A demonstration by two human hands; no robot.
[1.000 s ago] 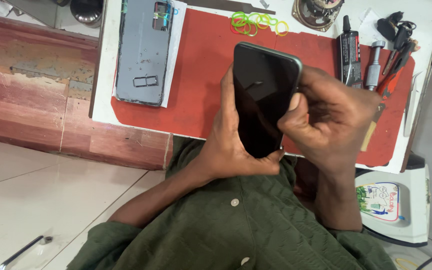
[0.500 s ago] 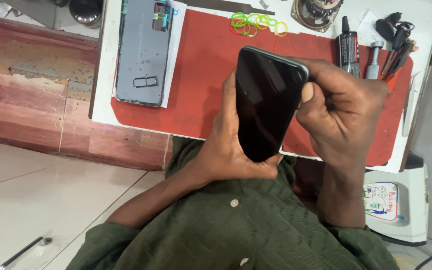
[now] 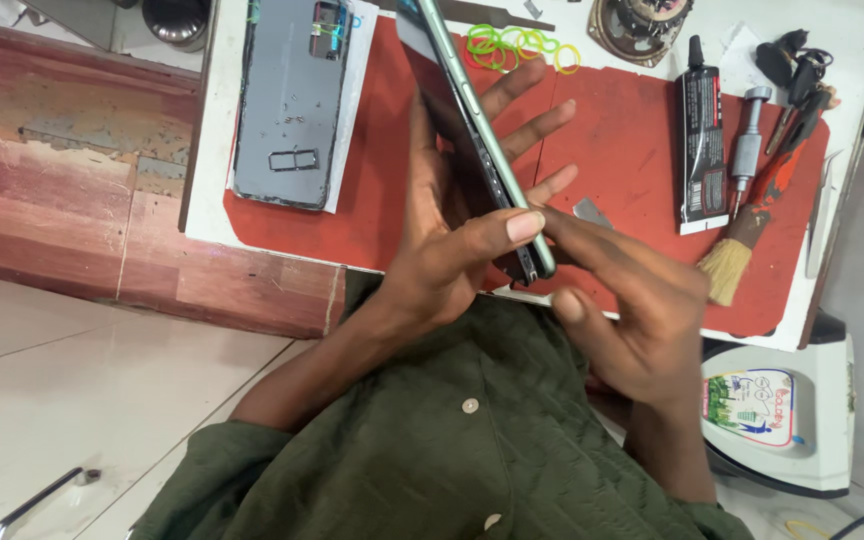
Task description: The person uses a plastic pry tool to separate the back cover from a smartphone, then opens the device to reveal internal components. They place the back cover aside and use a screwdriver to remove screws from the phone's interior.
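A dark smartphone [image 3: 472,130] with a pale green frame is held edge-on above a red work mat [image 3: 632,130]. My left hand [image 3: 442,250] supports it from behind, thumb laid across its lower end and fingers spread past the far side. My right hand [image 3: 632,300] pinches the phone's lower corner with its fingertips. A small metal pick [image 3: 590,212] shows just behind my right fingers. A detached grey phone back panel [image 3: 290,100] lies on the mat's left part.
At the mat's right lie a black glue tube [image 3: 700,140], a metal-handled screwdriver [image 3: 747,145], a brush [image 3: 742,250] and dark tools [image 3: 792,60]. Green rubber bands [image 3: 507,45] and a round speaker [image 3: 642,18] sit at the back. A white device [image 3: 782,415] stands lower right.
The phone has been turned from screen-facing to edge-on and raised toward the back. My right hand slid from its side down to its lower corner.
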